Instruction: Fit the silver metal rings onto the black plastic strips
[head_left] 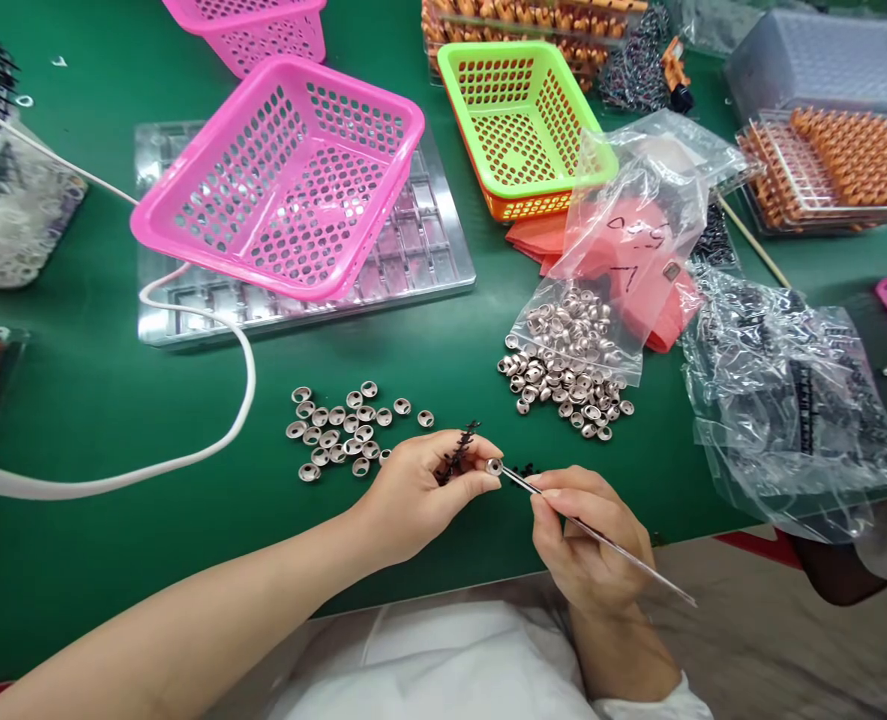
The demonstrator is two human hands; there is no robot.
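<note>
Between thumb and fingertips, my left hand (420,490) pinches a small silvery metal cap (494,466). A strip of black toothed plastic parts (458,452) also sticks up from that hand's curled fingers. My right hand (589,530) grips a thin metal rod-like tool (600,538), perhaps tweezers, whose tip meets the cap. Some small black pieces (525,470) lie behind the tool, partly hidden by my right hand. Loose metal caps (336,415) are spread on the green table left of my hands. A denser pile of caps (574,395) spills from a clear plastic bag (623,230) beyond my right hand.
A pink basket (293,180) rests on a clear compartment tray (435,240). Stacked green and orange baskets (525,120) stand behind the bag. A white cable (244,390) loops across the table's left. Crumpled clear bags (795,400) lie right; trays of orange parts (840,165) sit farther back.
</note>
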